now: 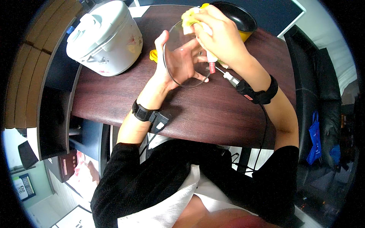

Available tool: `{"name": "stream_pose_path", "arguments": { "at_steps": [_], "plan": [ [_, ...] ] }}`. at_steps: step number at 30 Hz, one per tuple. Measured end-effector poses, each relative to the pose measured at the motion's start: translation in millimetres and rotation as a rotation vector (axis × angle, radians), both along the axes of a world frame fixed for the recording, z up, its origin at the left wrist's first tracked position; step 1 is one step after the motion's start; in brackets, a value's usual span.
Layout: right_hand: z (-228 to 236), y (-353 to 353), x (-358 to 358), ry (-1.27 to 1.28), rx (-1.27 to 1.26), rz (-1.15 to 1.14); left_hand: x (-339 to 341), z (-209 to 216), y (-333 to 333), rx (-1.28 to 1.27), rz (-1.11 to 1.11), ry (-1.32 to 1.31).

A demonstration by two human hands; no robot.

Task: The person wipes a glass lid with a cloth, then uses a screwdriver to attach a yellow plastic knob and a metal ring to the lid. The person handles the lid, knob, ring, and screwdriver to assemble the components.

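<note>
Far L on tabletop (228, 121): white rice cooker (118, 41). Next, L hand (172, 65), fingers spread, holds clear round glass pc (183, 41) from behind, thumb at its L rim; glass sits btwn hands. R hand (222, 36) grips yellow-white cloth (188, 19) at glass's far rim. Far R: black-lined yellow bowl (241, 19).

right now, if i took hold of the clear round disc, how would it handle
Probably stiff: the clear round disc shows no sag. Likely fragile and maybe slippery, given its smooth, glassy look. It could roll if stood on edge, its outline being circular.
</note>
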State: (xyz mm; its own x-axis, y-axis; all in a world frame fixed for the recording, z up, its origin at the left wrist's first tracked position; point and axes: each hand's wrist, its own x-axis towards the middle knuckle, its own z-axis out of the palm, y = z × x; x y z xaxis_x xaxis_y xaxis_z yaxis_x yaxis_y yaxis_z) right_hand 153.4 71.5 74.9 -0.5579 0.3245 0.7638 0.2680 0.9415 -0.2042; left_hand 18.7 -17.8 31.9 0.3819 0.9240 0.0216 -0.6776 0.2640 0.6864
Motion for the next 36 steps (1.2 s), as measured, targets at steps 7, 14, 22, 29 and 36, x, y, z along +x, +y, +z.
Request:
{"name": "stream_pose_path", "arguments": {
  "at_steps": [7,14,22,29,36],
  "plan": [
    [-4.2,-53.6,-9.8,-0.103,0.111,0.223,-4.2,-13.3,-2.7,-0.051,0.393,0.012],
    [-24.4,-78.5,8.3,-0.192,0.095,0.326,-12.7,-10.9,9.4,0.131,-0.050,-0.199],
    [-27.3,-57.9,48.1,-0.325,-0.043,0.166,-16.6,9.9,-0.5,0.123,0.061,-0.204],
    [-39.1,-16.7,52.8,-0.146,-0.095,-0.052,-18.5,5.4,2.8,0.127,0.003,-0.214],
    [-21.6,-19.5,7.1,0.071,-0.071,0.039,-5.4,-2.1,0.5,0.002,0.017,-0.338]
  ]
}}
